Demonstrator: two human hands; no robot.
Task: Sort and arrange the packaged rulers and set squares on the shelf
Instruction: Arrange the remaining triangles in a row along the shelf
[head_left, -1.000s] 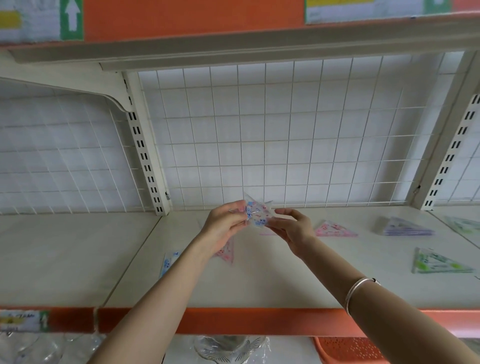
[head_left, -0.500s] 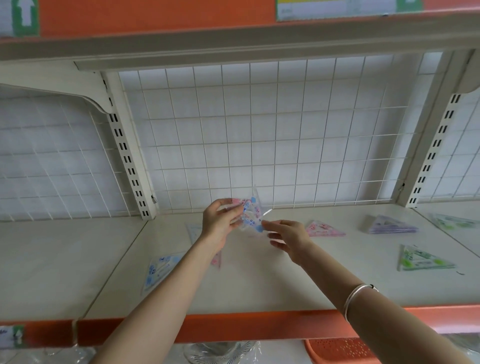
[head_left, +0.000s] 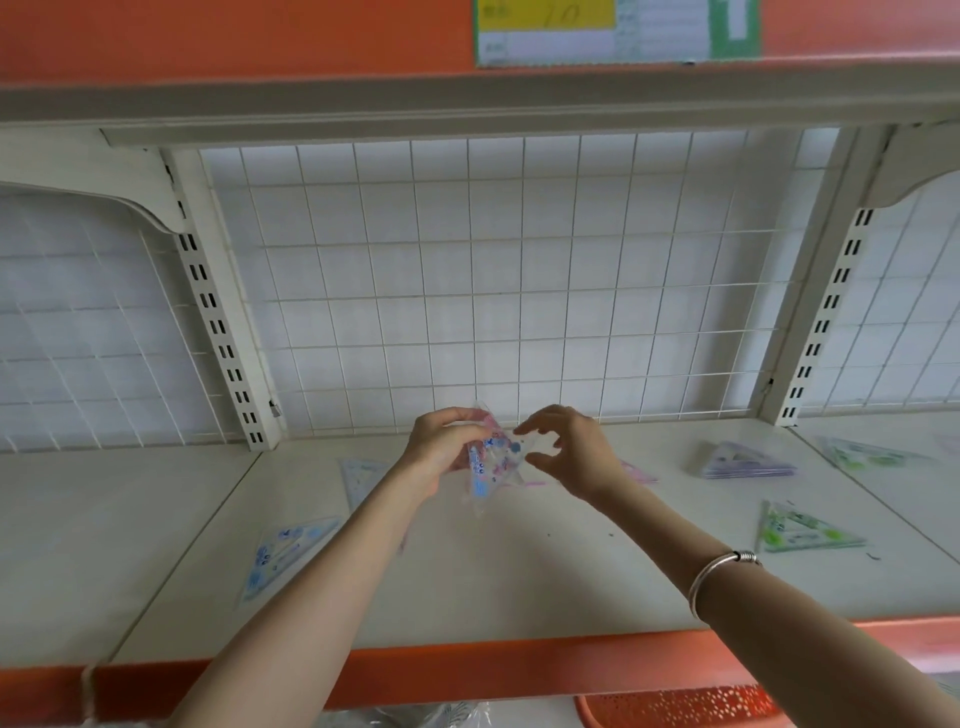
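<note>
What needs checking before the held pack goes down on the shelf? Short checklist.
1. Left hand grips the held set square pack: ok.
2. Right hand grip on that pack: cannot tell; its fingers curl at the pack's edge.
3. Pack's colour group readable: cannot tell; blue and pink print, blurred.
4. Blue set square pack in view as a possible match: ok.
5. Bare shelf under the hands: ok.
6. Colours grouped: not ok; green set square pack and purple stack lie scattered.

Wire grid (head_left: 522, 300), price label (head_left: 597, 31), orange basket (head_left: 675, 709)
</note>
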